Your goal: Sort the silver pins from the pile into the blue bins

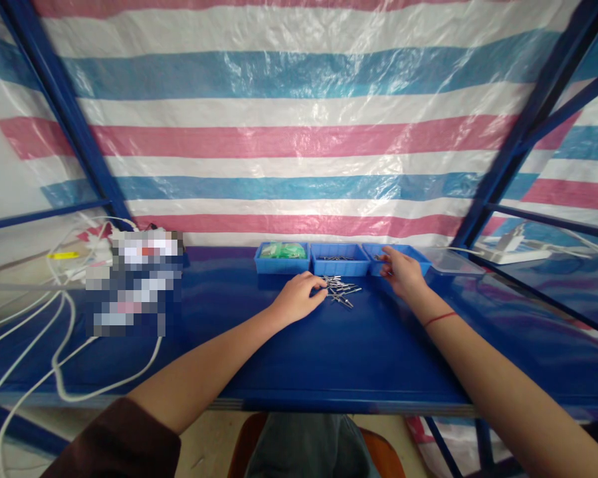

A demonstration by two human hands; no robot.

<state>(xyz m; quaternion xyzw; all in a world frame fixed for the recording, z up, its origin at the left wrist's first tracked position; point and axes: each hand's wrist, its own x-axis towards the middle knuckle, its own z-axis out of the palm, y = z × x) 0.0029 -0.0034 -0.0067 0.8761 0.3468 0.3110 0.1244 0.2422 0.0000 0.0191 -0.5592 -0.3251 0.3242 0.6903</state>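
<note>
My left hand [299, 297] rests on the blue table [299, 352], fingers curled, its fingertips touching a small pile of metal pins [341, 289]. Whether it holds one I cannot make out. My right hand [400, 271] reaches into the right-hand blue tray [418, 260], fingers bent and pinching at something small inside. Beside it stand a middle blue tray [339, 259] with dark metal pieces and a left blue tray [282, 257] with green parts.
A clear plastic lid or box [451, 262] lies right of the trays. White cables [54, 345] and a blurred-out object [134, 282] fill the table's left side. Blue frame posts [60, 99] and a striped tarp [299, 133] close off the back. A power strip [513, 249] sits far right.
</note>
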